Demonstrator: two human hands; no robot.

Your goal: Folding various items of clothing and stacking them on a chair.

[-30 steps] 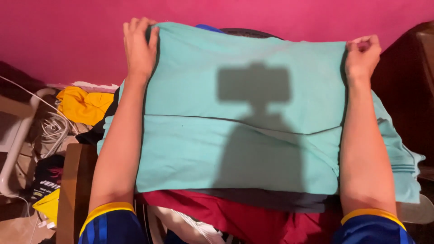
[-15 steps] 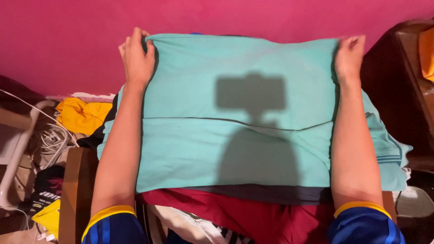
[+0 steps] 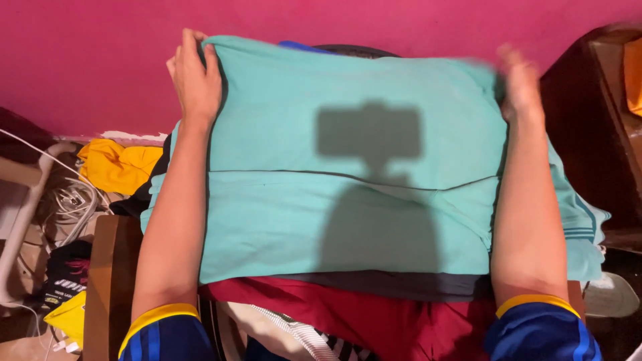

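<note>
Turquoise cloth, a folded garment (image 3: pixel 348 180), lying spread between both hands on top of a pile, a dark grey layer (image 3: pixel 374 284) and a red garment (image 3: pixel 361 317) showing just nearer than the grips. Left hand (image 3: pixel 195 77) pinching the far left corner, thumb on one side of the edge and fingers wrapped round the other, closed on the fabric. Right hand (image 3: pixel 518 83) blurring at the far right corner, touching or just off the cloth; cannot tell whether gripping or loose. A fold line crossing the fabric midway back from the grips toward the body. Sleeve with striped trim (image 3: pixel 578 227) hanging out beyond the right forearm. Yellow cloth (image 3: pixel 117 167) and white cables (image 3: pixel 63 200) lying well outside the left grip.

Judging the fold as under way: likely best keeping both corners level and equally taut, pulling the edge straight before laying over, and tucking the loose sleeve in so nothing bunches.
</note>
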